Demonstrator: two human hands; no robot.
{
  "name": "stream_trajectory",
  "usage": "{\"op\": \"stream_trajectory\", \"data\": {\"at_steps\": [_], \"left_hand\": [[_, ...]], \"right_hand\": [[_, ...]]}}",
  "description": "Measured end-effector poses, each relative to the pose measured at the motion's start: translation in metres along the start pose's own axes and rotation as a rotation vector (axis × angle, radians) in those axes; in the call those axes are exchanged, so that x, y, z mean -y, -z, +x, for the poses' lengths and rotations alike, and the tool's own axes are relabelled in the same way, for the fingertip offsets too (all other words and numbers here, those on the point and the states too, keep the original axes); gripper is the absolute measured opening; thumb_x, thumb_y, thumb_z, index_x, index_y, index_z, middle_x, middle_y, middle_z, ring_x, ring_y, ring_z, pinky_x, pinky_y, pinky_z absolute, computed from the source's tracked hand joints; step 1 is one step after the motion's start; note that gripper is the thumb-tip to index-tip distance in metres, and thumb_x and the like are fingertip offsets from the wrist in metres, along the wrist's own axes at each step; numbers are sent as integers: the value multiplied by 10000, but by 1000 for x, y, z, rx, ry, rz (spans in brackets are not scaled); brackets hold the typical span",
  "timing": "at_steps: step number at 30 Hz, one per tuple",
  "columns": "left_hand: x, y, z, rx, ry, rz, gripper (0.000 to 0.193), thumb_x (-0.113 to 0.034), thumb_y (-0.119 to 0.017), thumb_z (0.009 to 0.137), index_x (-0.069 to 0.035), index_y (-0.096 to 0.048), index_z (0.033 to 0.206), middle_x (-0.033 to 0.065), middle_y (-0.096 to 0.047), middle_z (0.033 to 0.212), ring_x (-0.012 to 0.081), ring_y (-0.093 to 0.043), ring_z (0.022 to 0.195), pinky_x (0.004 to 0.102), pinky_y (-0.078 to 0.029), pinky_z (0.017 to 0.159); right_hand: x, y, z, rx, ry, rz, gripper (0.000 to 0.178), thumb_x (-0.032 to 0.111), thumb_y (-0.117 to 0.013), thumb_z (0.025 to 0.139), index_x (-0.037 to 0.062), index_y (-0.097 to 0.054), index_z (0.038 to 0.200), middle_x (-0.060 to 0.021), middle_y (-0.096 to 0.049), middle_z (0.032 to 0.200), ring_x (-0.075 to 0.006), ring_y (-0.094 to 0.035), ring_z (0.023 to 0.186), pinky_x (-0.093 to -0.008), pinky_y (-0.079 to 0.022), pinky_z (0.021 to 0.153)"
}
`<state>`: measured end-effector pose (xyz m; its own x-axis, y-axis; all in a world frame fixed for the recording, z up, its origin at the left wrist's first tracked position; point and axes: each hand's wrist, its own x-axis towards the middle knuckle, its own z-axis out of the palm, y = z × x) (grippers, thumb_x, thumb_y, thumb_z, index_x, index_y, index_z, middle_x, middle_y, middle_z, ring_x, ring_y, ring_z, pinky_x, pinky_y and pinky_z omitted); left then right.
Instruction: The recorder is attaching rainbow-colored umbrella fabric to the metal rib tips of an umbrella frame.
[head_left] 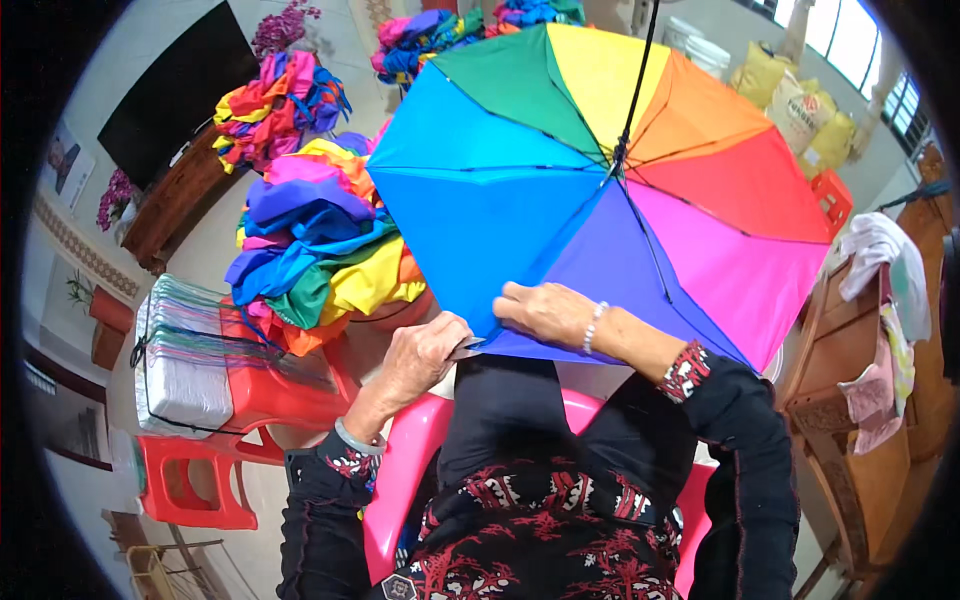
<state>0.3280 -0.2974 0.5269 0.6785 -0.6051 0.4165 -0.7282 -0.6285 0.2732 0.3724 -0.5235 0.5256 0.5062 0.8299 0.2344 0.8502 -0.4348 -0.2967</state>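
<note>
Toward the left wall, black television [175,95] above a brown wooden cabinet [170,200]. Nearer, a white block [180,375] bound with black cord at the left edge of a red plastic stool [285,395], thin strands lying over its top. Next, a heap of multicoloured fabric [320,235], loosely piled, just left of the umbrella's edge. Left hand [430,350]: fingers bent nearly closed, gripping the umbrella's near-left corner; small grey metallic piece at the fingertips, kind unclear to me. Rainbow umbrella [480,245] spread open before the seated person, ribs and inner side showing, black shaft rising away, near edge over the lap. Right hand [548,310]: fingers curled over the blue and violet panels near that same corner, pinching or pressing, cannot tell which. Far right, white cloth [885,260] draped over the top edge of wooden furniture [835,365].
</note>
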Motion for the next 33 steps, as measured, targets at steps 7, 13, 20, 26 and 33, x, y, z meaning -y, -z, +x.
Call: {"op": "stream_trajectory", "data": {"at_steps": [7, 13, 20, 26, 33], "left_hand": [[-3, 0, -15, 30, -1, -14, 131, -75, -614, 713, -73, -528, 813, 86, -541, 755, 293, -557, 622, 371, -439, 511], [-21, -3, 2, 121, -30, -78, 122, -75, -622, 717, -76, -543, 809, 92, -541, 760, 305, -559, 638, 376, -433, 519], [-24, 7, 15, 155, -40, -117, 154, -46, -627, 700, -68, -564, 840, 101, -556, 788, 310, -565, 661, 368, -445, 545], [-21, 22, 15, 248, -74, -152, 203, -11, -614, 681, -49, -569, 875, 110, -563, 790, 294, -569, 664, 347, -451, 567], [-46, 22, 49, 168, -106, -120, 290, 2, -627, 643, -47, -561, 921, 123, -562, 766, 295, -575, 693, 361, -446, 585]], "right_hand": [[9, 14, -49, 207, -99, -128, 120, 157, -462, 823, 56, -450, 887, -164, -513, 788, -337, -570, 692, -426, -460, 572], [2, 19, -80, 50, -207, 21, 185, 188, -514, 806, 56, -474, 929, -173, -532, 836, -357, -561, 717, -433, -458, 617], [-10, 109, -191, -321, -683, -312, 166, 137, -567, 771, 16, -573, 885, -162, -593, 795, -323, -582, 742, -375, -462, 634], [2, 154, -287, -360, -1102, -523, 156, 175, -560, 773, 20, -557, 758, -164, -577, 671, -340, -567, 664, -415, -431, 588], [25, 131, -286, -164, -1186, -76, 168, 143, -584, 778, -17, -554, 737, -190, -525, 602, -323, -536, 550, -340, -427, 520]]}}
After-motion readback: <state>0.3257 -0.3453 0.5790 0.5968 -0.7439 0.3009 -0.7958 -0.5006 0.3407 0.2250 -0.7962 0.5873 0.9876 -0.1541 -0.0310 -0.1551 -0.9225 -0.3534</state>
